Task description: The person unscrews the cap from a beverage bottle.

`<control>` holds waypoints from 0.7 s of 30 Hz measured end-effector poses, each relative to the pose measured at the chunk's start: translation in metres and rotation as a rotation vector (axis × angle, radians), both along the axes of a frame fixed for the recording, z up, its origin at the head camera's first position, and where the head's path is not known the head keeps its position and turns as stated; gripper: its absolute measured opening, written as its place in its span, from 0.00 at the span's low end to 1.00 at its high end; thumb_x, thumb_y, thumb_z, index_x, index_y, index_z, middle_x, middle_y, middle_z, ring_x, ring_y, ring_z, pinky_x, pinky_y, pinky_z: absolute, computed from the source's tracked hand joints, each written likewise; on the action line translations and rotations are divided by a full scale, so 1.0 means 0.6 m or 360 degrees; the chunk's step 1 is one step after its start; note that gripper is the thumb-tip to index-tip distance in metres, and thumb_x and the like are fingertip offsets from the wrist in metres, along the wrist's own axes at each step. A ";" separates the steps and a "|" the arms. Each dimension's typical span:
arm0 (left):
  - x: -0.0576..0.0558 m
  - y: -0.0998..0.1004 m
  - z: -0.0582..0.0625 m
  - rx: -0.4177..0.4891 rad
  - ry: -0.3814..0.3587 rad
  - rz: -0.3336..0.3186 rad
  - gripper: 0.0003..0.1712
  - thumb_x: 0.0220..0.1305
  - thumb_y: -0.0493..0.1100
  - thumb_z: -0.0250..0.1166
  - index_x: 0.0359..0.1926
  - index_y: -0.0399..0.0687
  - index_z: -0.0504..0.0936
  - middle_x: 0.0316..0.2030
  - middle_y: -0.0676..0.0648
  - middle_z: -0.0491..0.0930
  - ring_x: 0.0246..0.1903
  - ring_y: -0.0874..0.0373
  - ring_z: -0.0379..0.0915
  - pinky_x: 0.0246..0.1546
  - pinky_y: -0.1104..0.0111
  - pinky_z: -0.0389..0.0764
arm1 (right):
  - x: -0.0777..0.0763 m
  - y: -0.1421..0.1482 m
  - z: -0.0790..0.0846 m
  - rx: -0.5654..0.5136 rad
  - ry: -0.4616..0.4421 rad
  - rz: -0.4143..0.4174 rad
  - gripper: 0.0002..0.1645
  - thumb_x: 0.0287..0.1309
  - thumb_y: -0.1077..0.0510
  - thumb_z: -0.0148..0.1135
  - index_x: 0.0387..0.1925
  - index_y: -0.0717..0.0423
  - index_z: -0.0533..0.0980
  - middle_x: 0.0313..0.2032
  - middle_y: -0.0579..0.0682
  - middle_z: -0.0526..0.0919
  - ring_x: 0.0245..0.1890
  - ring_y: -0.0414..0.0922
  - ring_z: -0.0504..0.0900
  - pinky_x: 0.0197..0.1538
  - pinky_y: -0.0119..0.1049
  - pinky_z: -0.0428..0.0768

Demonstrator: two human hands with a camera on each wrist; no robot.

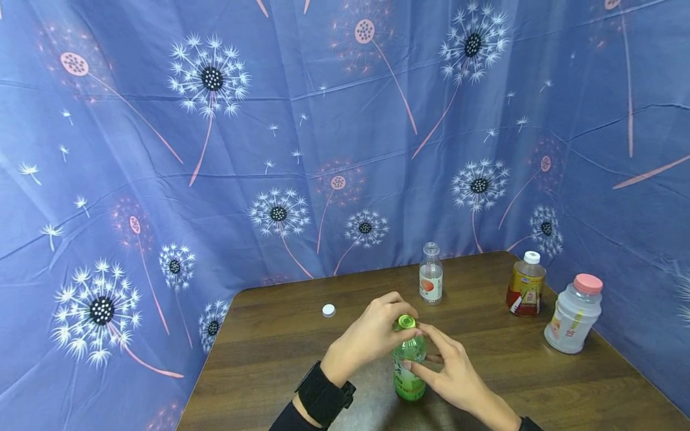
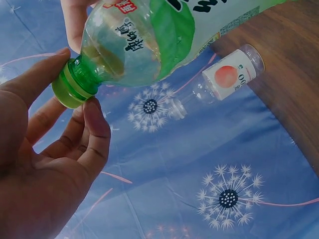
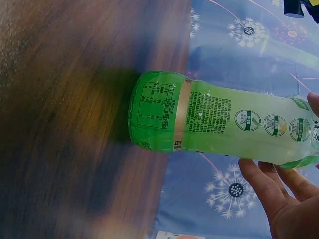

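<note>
A green plastic drink bottle [image 1: 409, 374] stands upright at the near middle of the table. My left hand [image 1: 375, 331] pinches its light green cap [image 2: 71, 89] between thumb and fingers; the cap sits on the bottle's neck. Lower down, my right hand [image 1: 451, 372] holds the bottle's upper body, thumb on one side and fingers on the other. In the right wrist view the bottle's printed back label [image 3: 209, 112] faces the camera, with the right hand's fingers [image 3: 261, 184] against its side.
A clear bottle [image 1: 431, 278] without a cap stands behind the hands, and a loose white cap [image 1: 329, 310] lies to its left. On the right are a brown drink bottle [image 1: 525, 287] with a white cap and a clear jar [image 1: 574, 317] with a pink lid. A patterned blue curtain [image 1: 323, 120] hangs behind the table [image 1: 259, 359].
</note>
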State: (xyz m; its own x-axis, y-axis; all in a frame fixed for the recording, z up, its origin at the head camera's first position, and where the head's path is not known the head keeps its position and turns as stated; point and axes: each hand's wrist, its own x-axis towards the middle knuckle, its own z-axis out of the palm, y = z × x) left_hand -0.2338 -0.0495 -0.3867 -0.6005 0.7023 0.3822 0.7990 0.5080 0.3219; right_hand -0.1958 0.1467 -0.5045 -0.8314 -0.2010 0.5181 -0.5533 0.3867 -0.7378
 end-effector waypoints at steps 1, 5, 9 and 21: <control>-0.001 0.000 0.000 0.0010 -0.0003 -0.0013 0.12 0.68 0.46 0.73 0.48 0.47 0.88 0.43 0.52 0.81 0.39 0.69 0.75 0.38 0.85 0.75 | 0.000 0.000 0.000 0.0001 -0.0001 0.0000 0.40 0.57 0.50 0.80 0.69 0.36 0.71 0.64 0.50 0.81 0.57 0.55 0.84 0.43 0.31 0.87; -0.006 -0.003 -0.001 0.0057 0.0004 -0.0057 0.12 0.67 0.46 0.74 0.48 0.46 0.89 0.43 0.53 0.85 0.38 0.69 0.78 0.36 0.85 0.75 | 0.000 -0.001 -0.001 -0.0001 0.0006 0.0004 0.40 0.58 0.50 0.80 0.69 0.36 0.71 0.64 0.50 0.81 0.57 0.55 0.84 0.43 0.31 0.88; -0.006 -0.004 -0.003 0.0082 0.0022 -0.0054 0.12 0.66 0.46 0.75 0.47 0.48 0.89 0.43 0.54 0.86 0.36 0.70 0.77 0.34 0.86 0.73 | -0.001 0.000 -0.003 0.0010 0.0010 0.0003 0.40 0.58 0.49 0.79 0.69 0.35 0.71 0.64 0.49 0.81 0.57 0.56 0.84 0.42 0.34 0.89; 0.011 0.009 -0.008 -0.0043 0.0596 0.0384 0.21 0.62 0.63 0.75 0.32 0.52 0.82 0.28 0.57 0.73 0.21 0.71 0.62 0.22 0.82 0.65 | -0.002 -0.002 -0.005 0.0004 0.0029 -0.0034 0.37 0.57 0.52 0.80 0.66 0.37 0.73 0.59 0.46 0.82 0.55 0.51 0.86 0.42 0.32 0.88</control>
